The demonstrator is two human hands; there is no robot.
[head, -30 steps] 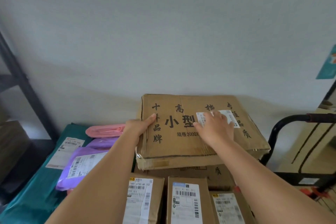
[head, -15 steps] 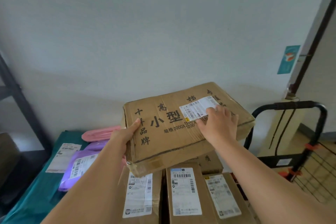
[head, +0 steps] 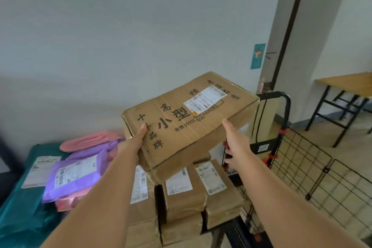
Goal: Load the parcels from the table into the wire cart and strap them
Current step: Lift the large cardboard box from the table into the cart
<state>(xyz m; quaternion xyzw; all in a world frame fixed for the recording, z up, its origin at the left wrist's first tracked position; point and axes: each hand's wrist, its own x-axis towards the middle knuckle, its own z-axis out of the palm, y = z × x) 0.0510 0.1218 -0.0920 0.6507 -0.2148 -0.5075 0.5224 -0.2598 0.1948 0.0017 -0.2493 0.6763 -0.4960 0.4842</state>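
Note:
A large flat cardboard box (head: 187, 125) with black characters and a white label is lifted, tilted up to the right. My left hand (head: 133, 140) grips its near left edge. My right hand (head: 234, 139) holds its near right side, fingers underneath. Below it several smaller labelled cardboard parcels (head: 185, 191) stand on the table. The black wire cart (head: 302, 161) with orange clips stands to the right, its handle (head: 277, 94) behind the box.
Purple (head: 76, 175) and pink (head: 88, 140) mailer bags lie on a green parcel (head: 24, 207) at the left. A white wall is behind. A wooden table with black legs (head: 346, 86) stands at far right on the tan floor.
Both hands have lifted the large box off the stack and swung it up and to the right, toward the cart. My right hand has slid from the top label to the box's side.

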